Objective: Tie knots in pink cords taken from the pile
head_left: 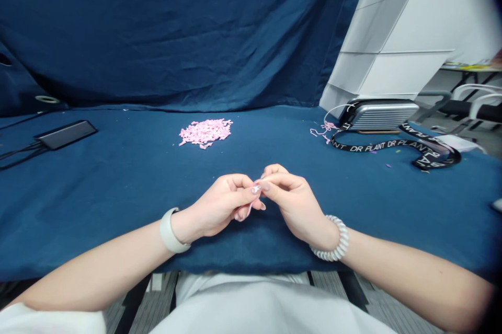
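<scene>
Both of my hands meet above the near part of the table, fingertips close together. My left hand [231, 200] is closed in a pinch on a narrow pink strip [250, 208], whose loose end hangs down between the fingers. My right hand [292, 198] pinches at the same spot, thumb against index finger, and the upper part of the strip is hidden between the fingertips. Beyond the hands lies a loose pile of small pink pieces [206, 133], too small to make out singly.
A dark flat device [66, 135] with cables lies at the left. At the right stand a ribbed silver case [384, 115], a black lettered lanyard [372, 147] and a tangle of pink strips [328, 127]. Blue cloth [129, 193] covers the table; a blue curtain [188, 31] hangs behind.
</scene>
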`<move>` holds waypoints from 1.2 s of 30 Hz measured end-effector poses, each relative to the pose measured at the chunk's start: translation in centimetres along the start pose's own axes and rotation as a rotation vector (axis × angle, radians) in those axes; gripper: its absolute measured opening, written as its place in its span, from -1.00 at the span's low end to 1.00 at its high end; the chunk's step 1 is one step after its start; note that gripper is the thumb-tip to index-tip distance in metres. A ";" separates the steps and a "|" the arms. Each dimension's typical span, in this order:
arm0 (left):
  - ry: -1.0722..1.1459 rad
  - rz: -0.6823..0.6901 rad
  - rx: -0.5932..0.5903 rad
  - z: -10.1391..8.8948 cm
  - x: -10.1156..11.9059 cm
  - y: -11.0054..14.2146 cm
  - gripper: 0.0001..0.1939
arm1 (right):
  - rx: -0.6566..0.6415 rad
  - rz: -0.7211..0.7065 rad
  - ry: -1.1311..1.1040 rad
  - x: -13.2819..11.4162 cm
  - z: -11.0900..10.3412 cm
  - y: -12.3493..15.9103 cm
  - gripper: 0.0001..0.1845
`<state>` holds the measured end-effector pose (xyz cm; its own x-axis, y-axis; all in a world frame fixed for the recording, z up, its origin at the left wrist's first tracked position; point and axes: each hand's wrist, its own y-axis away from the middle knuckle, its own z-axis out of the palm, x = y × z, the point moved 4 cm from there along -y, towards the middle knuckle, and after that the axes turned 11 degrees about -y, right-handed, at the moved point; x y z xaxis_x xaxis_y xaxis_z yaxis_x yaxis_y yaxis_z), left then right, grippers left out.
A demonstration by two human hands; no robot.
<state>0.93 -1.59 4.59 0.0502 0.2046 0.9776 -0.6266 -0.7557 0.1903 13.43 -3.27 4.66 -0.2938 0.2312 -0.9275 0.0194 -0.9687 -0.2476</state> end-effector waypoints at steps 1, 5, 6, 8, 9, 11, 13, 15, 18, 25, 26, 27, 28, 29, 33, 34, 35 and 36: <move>-0.005 -0.001 -0.003 0.0 0.0 0.0 -0.71 | -0.025 0.010 -0.015 0.0 0.1 0.0 -0.87; -0.058 0.019 -0.024 0.0 0.3 0.1 -0.73 | -0.120 0.067 -0.097 0.1 0.5 0.0 -0.88; -0.072 0.026 -0.031 0.1 0.3 0.2 -0.72 | -0.128 0.085 -0.121 0.1 0.6 0.0 -0.87; -0.096 0.037 -0.043 0.2 0.4 0.3 -0.71 | -0.140 0.135 -0.170 0.3 0.7 0.0 -0.80; -0.107 0.041 -0.047 0.2 0.4 0.3 -0.70 | -0.147 0.162 -0.187 0.4 0.8 0.0 -0.75; -0.124 0.043 -0.054 0.2 0.4 0.4 -0.68 | -0.169 0.199 -0.192 0.5 0.8 0.0 -0.69; -0.136 0.040 -0.069 0.3 0.4 0.4 -0.67 | -0.203 0.195 -0.164 0.4 0.8 -0.1 -0.68; -0.140 0.034 -0.089 0.4 0.4 0.5 -0.66 | -0.251 0.175 -0.126 0.3 0.8 -0.2 -0.69; -0.169 0.040 -0.112 0.6 0.7 0.6 -0.66 | -0.312 0.138 -0.061 0.1 0.7 -0.2 -0.74; -0.176 0.032 -0.155 0.7 0.7 0.8 -0.68 | -0.391 0.069 0.048 -0.5 0.6 -0.1 -0.81; -0.172 0.032 -0.162 0.7 0.6 0.8 -0.69 | -0.402 0.042 0.053 -0.7 0.6 -0.2 -0.82; -0.164 0.030 -0.167 0.7 0.5 0.8 -0.69 | -0.410 0.019 0.056 -0.8 0.6 -0.2 -0.85; -0.155 0.028 -0.172 0.7 0.4 0.8 -0.69 | -0.413 0.006 0.055 -0.9 0.6 -0.2 -0.87; -0.145 0.026 -0.173 0.7 0.4 0.7 -0.69 | -0.408 0.002 0.050 -1.0 0.6 -0.2 -0.89; -0.115 0.028 -0.147 0.6 0.2 0.5 -0.68 | -0.334 0.045 -0.006 -0.8 0.5 -0.2 -0.94; -0.111 0.028 -0.130 0.6 0.1 0.5 -0.68 | -0.306 0.058 -0.020 -0.7 0.5 -0.2 -0.94; -0.109 0.026 -0.113 0.5 0.1 0.4 -0.68 | -0.277 0.065 -0.029 -0.7 0.4 -0.2 -0.92; -0.107 0.021 -0.100 0.4 0.1 0.3 -0.68 | -0.247 0.065 -0.033 -0.6 0.3 -0.2 -0.90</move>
<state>1.07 -2.09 4.75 0.1155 0.1184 0.9862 -0.7021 -0.6926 0.1654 13.32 -3.26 5.37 -0.3155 0.1619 -0.9350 0.2713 -0.9288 -0.2523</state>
